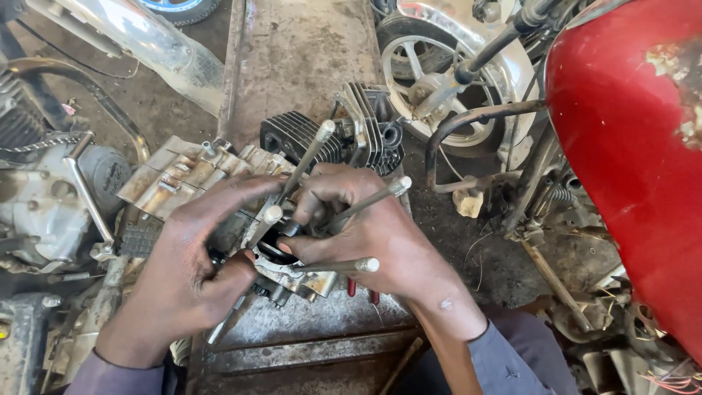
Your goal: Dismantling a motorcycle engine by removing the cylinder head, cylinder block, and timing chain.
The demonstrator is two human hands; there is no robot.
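My left hand (pixel 179 274) lay over the near side of the engine case (pixel 197 175). Its fingers were stretched out long and flat, not curled around anything, and one fingertip touched a short metal stud (pixel 272 214). My thumb pressed down on the shiny edge of the case just under it.

My right hand (pixel 373 238) was right beside the left one, almost touching it. Its fingers were bent in tight and dipped into the dark round hole in the middle of the case. I could not tell what they held in there, because my own knuckles hid it.

Three more long studs (pixel 311 153) stood up around my hands. One poked up past my fingers, one (pixel 376 194) crossed over my right hand, and one (pixel 344 266) stuck out just under it. They crowded my fingers on every side.

Just behind my hands sat a black cylinder with fins (pixel 292 135), and a grey finned head (pixel 369 124) next to it. The case rested on a dirty metal bench (pixel 292 51). Off past my right hand stood a red fuel tank (pixel 629 146) and a spoked wheel (pixel 439 80). Off past my left hand was another grey engine (pixel 44 197).
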